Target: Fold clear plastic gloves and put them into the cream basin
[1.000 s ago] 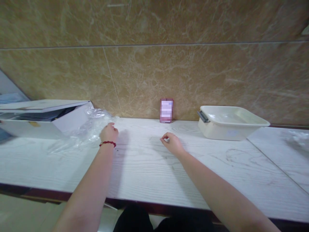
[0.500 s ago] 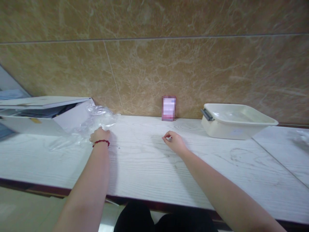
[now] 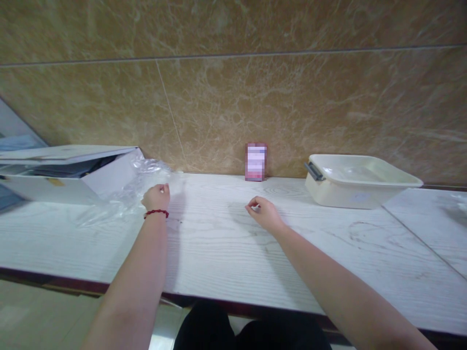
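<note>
Left hand (image 3: 156, 197) has slid up, curled tight on the clear bag (image 3: 144, 179); right hand (image 3: 264, 213) lies curled shut.

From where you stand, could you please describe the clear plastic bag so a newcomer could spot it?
Follow the white table to its left end, where an open white box stands by the marble wall. Just right of that box lies the clear plastic bag, the left hand at its edge; it alone is crumpled and see-through.

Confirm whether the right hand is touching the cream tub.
Apart. The head view shows bare white table between the right hand and the cream tub.
</note>
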A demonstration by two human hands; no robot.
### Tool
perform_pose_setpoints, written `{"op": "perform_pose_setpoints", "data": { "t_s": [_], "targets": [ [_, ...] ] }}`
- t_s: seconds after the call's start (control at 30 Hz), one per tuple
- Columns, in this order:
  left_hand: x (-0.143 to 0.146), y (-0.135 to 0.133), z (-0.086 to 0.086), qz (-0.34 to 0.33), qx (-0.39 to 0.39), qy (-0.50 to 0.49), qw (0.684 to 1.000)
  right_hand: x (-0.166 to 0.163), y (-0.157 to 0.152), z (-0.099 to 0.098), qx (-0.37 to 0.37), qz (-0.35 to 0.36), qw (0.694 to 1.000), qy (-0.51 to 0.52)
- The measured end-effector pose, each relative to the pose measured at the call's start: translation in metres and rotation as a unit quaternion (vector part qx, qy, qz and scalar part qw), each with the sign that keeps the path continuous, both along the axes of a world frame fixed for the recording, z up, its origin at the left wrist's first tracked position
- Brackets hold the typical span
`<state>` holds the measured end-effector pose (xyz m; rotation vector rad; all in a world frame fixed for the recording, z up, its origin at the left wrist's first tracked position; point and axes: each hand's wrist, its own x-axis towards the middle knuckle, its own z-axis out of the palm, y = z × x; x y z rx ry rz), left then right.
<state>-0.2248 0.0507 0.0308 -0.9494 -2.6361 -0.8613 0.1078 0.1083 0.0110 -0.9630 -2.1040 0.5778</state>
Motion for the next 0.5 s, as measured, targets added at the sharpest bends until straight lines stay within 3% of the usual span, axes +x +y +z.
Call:
{"op": "perform_pose_setpoints", "data": {
  "t_s": [0.1, 0.17, 0.23, 0.37, 0.5],
  "targets": [
    [0.022, 0.006, 0.009, -0.158, 0.121, -0.108, 0.974, -0.001, -0.001, 0.0, 0.002, -0.001, 1.0, 0.003],
    [0.039, 0.008, 0.012, -0.26, 0.224, -0.258, 0.903, -0.001, -0.001, 0.0, 0.004, 0.003, 1.0, 0.008],
    [0.055, 0.01, 0.011, -0.311, 0.245, -0.357, 0.846, -0.002, -0.001, -0.001, 0.005, 0.007, 1.0, 0.016],
    [0.077, 0.011, 0.005, -0.357, 0.228, -0.56, 0.712, -0.002, -0.002, -0.002, 0.004, 0.01, 0.999, 0.038],
    [0.089, 0.008, 0.004, -0.346, 0.198, -0.626, 0.67, -0.005, -0.002, -0.004, -0.046, 0.038, 0.994, 0.092]
  ]
}}
